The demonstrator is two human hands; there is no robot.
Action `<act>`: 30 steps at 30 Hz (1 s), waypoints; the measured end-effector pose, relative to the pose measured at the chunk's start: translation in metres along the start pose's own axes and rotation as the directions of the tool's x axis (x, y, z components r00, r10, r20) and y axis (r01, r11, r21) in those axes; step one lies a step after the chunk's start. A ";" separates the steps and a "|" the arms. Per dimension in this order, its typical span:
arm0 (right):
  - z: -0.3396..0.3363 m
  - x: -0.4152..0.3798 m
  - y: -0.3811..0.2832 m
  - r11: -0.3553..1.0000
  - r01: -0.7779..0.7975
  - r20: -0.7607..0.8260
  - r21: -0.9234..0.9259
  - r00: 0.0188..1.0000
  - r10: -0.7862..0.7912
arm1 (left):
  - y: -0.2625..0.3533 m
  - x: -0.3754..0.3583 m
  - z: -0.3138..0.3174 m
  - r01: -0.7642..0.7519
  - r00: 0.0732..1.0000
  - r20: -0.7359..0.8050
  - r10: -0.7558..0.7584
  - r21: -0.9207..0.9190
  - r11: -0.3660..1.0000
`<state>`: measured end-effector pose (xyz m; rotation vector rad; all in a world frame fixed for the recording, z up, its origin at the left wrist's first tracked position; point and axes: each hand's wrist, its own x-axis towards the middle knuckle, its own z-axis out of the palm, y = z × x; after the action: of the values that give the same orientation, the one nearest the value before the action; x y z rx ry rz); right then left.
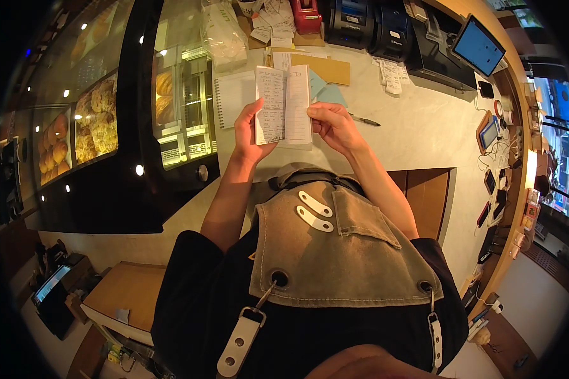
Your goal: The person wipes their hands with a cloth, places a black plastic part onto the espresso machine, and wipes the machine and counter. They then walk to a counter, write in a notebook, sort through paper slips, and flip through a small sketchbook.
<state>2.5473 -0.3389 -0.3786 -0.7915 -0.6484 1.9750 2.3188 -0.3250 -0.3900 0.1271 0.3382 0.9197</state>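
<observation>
Both hands hold up a small notebook (272, 107), spread to two pages above the counter. Handwritten lines fill its left page; the right page looks ruled with little writing. My left hand (251, 129) grips the left edge, thumb on the page and fingers behind it. On the right edge, my right hand (336, 126) pinches the page between thumb and fingers. Behind the notebook lie a spiral notebook (231, 95), a brown envelope (329, 68) and blue paper (330, 95). A pen (365, 120) rests on the counter to the right of my right hand.
A glass display case (183, 95) with baked goods stands on the left. Along the back are a red tape dispenser (306, 16), black printers (351, 24), a receipt strip (392, 76) and a tablet screen (479, 45). Phones and cables line the counter's (423, 136) right side.
</observation>
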 end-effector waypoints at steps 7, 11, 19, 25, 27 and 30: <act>0.010 0.000 0.001 1.000 0.015 -0.021 -0.028 1.000 -0.015 | -0.003 0.001 0.006 -0.012 1.000 -0.008 0.012 0.051 0.999; 0.011 0.000 0.002 0.999 0.020 -0.007 -0.030 1.000 -0.020 | -0.002 0.001 0.007 -0.006 1.000 0.006 0.006 0.035 0.999; 0.009 0.001 0.003 0.999 0.033 -0.020 -0.043 0.999 -0.034 | -0.001 0.003 0.005 -0.025 0.999 -0.021 0.025 0.005 1.000; -0.003 -0.002 -0.001 0.998 0.062 -0.041 -0.018 0.997 -0.063 | 0.002 0.004 -0.006 -0.096 0.994 -0.045 0.095 -0.036 0.995; -0.004 -0.005 -0.003 0.997 0.076 -0.077 0.014 0.994 -0.075 | 0.008 0.004 -0.007 -0.130 0.991 -0.045 0.128 -0.046 0.990; -0.010 -0.007 -0.003 0.996 0.075 -0.052 0.055 0.996 -0.072 | 0.012 0.004 -0.010 -0.130 0.991 -0.024 0.128 -0.105 0.986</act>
<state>2.5587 -0.3422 -0.3811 -0.7697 -0.5815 1.8922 2.3084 -0.3143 -0.3976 0.0436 0.2990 1.0653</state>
